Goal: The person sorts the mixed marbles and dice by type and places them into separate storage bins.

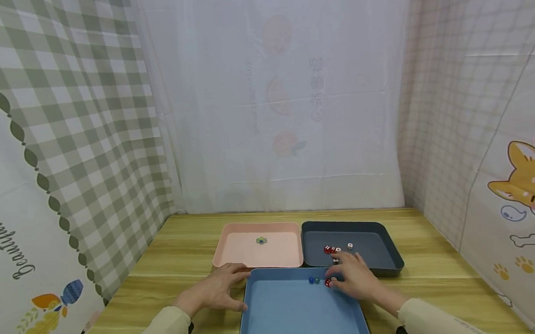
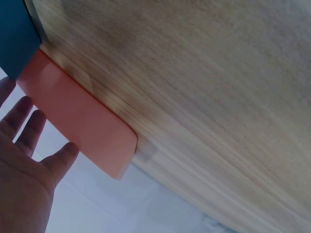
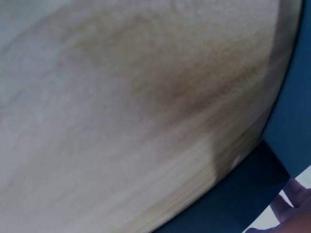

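A blue tray point(image 1: 304, 318) lies nearest to me. My left hand point(image 1: 219, 287) is at its upper left corner, fingers spread and holding nothing; in the left wrist view, that hand point(image 2: 26, 155) appears beside the pink tray's side. Over the blue tray's upper right corner is my right hand point(image 1: 354, 274), thumb and index finger apart around a red die point(image 1: 328, 283) and a white die point(image 1: 333, 279). Whether they touch the dice is hard to see. Left of these sit a blue die point(image 1: 311, 281) and a green die point(image 1: 317, 281).
Behind the blue tray stand a pink tray point(image 1: 236, 258) with a small cluster of greenish dice point(image 1: 261, 240) and a dark navy tray point(image 1: 379, 257) with several red and white dice point(image 1: 350, 245). All rest on a wood-grain table point(image 1: 176, 254), with cloth curtains point(image 1: 286, 176) around it.
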### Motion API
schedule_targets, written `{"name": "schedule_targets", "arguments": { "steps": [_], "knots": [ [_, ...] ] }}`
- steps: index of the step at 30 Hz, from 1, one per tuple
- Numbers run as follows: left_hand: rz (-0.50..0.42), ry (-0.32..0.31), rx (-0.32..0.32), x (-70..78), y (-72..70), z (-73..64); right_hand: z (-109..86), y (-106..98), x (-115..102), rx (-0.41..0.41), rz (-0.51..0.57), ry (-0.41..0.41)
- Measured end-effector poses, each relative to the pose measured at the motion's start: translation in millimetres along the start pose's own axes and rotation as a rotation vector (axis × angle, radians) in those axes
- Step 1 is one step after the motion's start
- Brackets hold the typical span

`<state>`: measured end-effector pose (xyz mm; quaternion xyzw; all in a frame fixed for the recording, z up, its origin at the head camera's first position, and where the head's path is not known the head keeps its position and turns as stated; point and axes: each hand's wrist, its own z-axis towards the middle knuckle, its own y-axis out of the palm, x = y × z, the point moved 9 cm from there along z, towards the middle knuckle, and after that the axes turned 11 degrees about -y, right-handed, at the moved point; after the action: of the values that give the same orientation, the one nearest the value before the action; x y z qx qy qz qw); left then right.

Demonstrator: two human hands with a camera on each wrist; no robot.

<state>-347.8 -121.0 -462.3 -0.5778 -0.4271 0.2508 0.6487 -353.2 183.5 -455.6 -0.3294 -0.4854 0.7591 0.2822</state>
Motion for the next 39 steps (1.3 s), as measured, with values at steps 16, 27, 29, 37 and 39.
{"name": "schedule_targets", "arguments": {
  "steps": [16,27,29,37,39],
  "knots": [
    [-0.006,0.005,0.007,3.5,-1.6,-0.4,1.3,7.0,-5.2,-0.025,-0.024,-0.007],
    [-0.005,0.007,0.007,3.7,-1.3,-0.5,2.0,9.7,-5.8,-0.029,-0.007,0.002],
    [-0.004,0.012,0.009,4.1,-1.5,-1.2,2.6,8.3,-6.7,-0.025,-0.001,-0.005],
    [-0.007,0.025,0.015,4.3,-1.4,-2.0,7.9,-6.7,-7.6,0.025,0.043,0.001],
    [-0.006,0.023,0.015,3.9,-1.5,-1.5,9.6,-11.3,-6.6,0.037,0.042,0.006]
  ]
}}
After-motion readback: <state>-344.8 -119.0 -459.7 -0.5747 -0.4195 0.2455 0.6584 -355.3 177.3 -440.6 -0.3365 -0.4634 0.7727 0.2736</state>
